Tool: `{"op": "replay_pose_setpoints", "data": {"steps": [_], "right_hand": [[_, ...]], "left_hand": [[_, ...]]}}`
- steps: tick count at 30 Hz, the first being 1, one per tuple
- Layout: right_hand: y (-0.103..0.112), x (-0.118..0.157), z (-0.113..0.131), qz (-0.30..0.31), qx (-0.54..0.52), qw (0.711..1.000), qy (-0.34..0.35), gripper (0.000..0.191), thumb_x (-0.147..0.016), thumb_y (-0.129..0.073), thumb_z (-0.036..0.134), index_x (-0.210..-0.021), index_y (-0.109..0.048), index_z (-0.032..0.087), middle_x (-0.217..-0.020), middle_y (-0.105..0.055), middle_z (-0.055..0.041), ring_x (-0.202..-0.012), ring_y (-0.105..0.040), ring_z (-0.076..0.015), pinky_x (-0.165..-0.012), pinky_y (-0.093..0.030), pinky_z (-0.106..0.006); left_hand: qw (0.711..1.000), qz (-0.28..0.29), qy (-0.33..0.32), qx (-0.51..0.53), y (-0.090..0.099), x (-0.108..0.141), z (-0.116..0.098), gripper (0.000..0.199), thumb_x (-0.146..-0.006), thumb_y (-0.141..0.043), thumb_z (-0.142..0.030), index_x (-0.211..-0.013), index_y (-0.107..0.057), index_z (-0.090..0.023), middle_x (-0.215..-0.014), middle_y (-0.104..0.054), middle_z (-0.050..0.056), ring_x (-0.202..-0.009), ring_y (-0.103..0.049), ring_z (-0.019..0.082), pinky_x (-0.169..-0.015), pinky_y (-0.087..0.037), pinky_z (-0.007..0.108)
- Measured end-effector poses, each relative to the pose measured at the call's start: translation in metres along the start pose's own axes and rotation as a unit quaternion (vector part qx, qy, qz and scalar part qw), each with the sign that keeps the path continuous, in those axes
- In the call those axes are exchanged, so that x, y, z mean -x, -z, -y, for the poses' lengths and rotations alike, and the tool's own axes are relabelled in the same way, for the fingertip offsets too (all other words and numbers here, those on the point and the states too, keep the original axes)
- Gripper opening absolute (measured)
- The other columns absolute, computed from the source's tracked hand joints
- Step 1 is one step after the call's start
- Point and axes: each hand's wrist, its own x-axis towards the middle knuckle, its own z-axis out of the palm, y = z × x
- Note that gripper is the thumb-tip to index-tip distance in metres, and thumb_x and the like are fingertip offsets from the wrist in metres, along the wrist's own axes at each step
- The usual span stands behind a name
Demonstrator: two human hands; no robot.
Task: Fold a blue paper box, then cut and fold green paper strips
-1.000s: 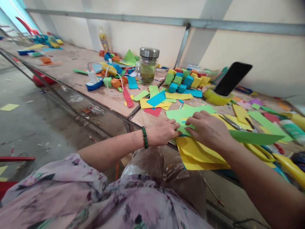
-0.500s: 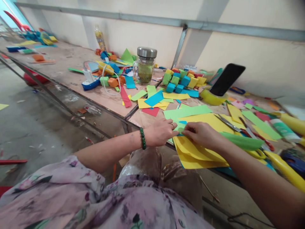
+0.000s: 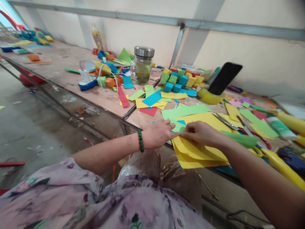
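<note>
My left hand (image 3: 159, 134), wearing a ring and a green bead bracelet (image 3: 140, 141), is at the table's front edge with its fingers bent and pressed together on a light green paper piece (image 3: 179, 128). My right hand (image 3: 201, 133) meets it from the right, thumb and fingertips pinched at the near edge of that piece. The two hands' fingertips almost touch, and they hide part of the paper. Under my right hand lie yellow paper sheets (image 3: 197, 156), their near corners jutting past the table edge. A longer light green strip (image 3: 187, 111) lies just beyond.
Scissors (image 3: 226, 122) lie to the right, near a white-and-green tube (image 3: 281, 128). Behind stand a glass mug (image 3: 143, 68), folded paper cubes (image 3: 177, 80) and a phone (image 3: 225, 79) in a yellow tape roll (image 3: 211, 96). Loose paper strips (image 3: 152, 98) and a charger cable (image 3: 101, 71) lie further left.
My right fingertips have shifted slightly left and nearer to me, along the paper's edge. My left hand stays about where it was. The whole view has shifted a little.
</note>
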Motion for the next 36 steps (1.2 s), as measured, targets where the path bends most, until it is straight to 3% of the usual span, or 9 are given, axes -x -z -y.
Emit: {"op": "replay_pose_setpoints", "data": {"steps": [10,18,22,26,33,36], "right_hand": [[0.007,0.012,-0.02,0.052,-0.107,0.991,-0.066,0.04,-0.068,-0.066,0.056,-0.058,-0.052,0.02,-0.049,-0.055,0.0018,-0.047,-0.059,-0.0147,-0.047,-0.04,-0.025],[0.011,0.045,-0.077,0.028,-0.104,0.989,-0.099,0.045,-0.068,-0.066,0.061,-0.06,-0.053,0.019,-0.045,-0.057,0.0004,-0.045,-0.057,-0.0132,-0.048,-0.04,-0.023],[0.011,0.066,-0.108,-0.008,-0.12,0.981,-0.153,0.048,-0.068,-0.066,0.064,-0.061,-0.054,0.018,-0.043,-0.057,-0.001,-0.042,-0.053,-0.0119,-0.045,-0.04,-0.023],[0.011,0.085,-0.129,-0.032,-0.146,0.976,-0.159,0.046,-0.066,-0.069,0.06,-0.057,-0.052,0.018,-0.043,-0.055,-0.0001,-0.043,-0.056,-0.0129,-0.044,-0.04,-0.023],[0.009,0.112,-0.136,-0.087,-0.148,0.964,-0.205,0.043,-0.062,-0.071,0.059,-0.058,-0.056,0.019,-0.047,-0.055,0.0013,-0.045,-0.06,-0.0163,-0.043,-0.042,-0.025],[0.013,0.123,-0.137,-0.165,-0.106,0.962,-0.189,0.04,-0.067,-0.067,0.058,-0.065,-0.062,0.019,-0.052,-0.06,-0.0002,-0.046,-0.06,-0.0157,-0.046,-0.043,-0.026]], "left_hand": [[1.0,0.005,0.012,0.022,0.003,0.001,0.0,0.037,-0.089,-0.041,-0.012,-0.119,-0.059,-0.022,-0.101,-0.058,0.013,-0.089,-0.05,0.025,-0.074,-0.037,0.037],[0.999,0.023,0.026,0.032,0.005,0.002,-0.002,0.041,-0.09,-0.038,-0.011,-0.124,-0.059,-0.022,-0.104,-0.057,0.013,-0.093,-0.05,0.025,-0.081,-0.04,0.038],[0.999,0.031,0.026,0.032,0.004,0.002,-0.002,0.045,-0.089,-0.038,-0.011,-0.128,-0.057,-0.023,-0.103,-0.057,0.013,-0.094,-0.05,0.026,-0.081,-0.04,0.038],[0.998,0.033,0.022,0.042,0.004,0.003,-0.002,0.047,-0.087,-0.039,-0.01,-0.129,-0.056,-0.022,-0.098,-0.056,0.012,-0.09,-0.05,0.026,-0.08,-0.04,0.038],[0.996,0.033,0.034,0.073,0.004,0.004,-0.001,0.05,-0.084,-0.04,-0.006,-0.128,-0.059,-0.023,-0.098,-0.056,0.011,-0.087,-0.05,0.024,-0.079,-0.041,0.038],[0.995,0.035,0.043,0.089,0.003,0.005,-0.001,0.055,-0.082,-0.041,-0.004,-0.13,-0.057,-0.024,-0.101,-0.057,0.011,-0.087,-0.049,0.024,-0.079,-0.041,0.038]]}}
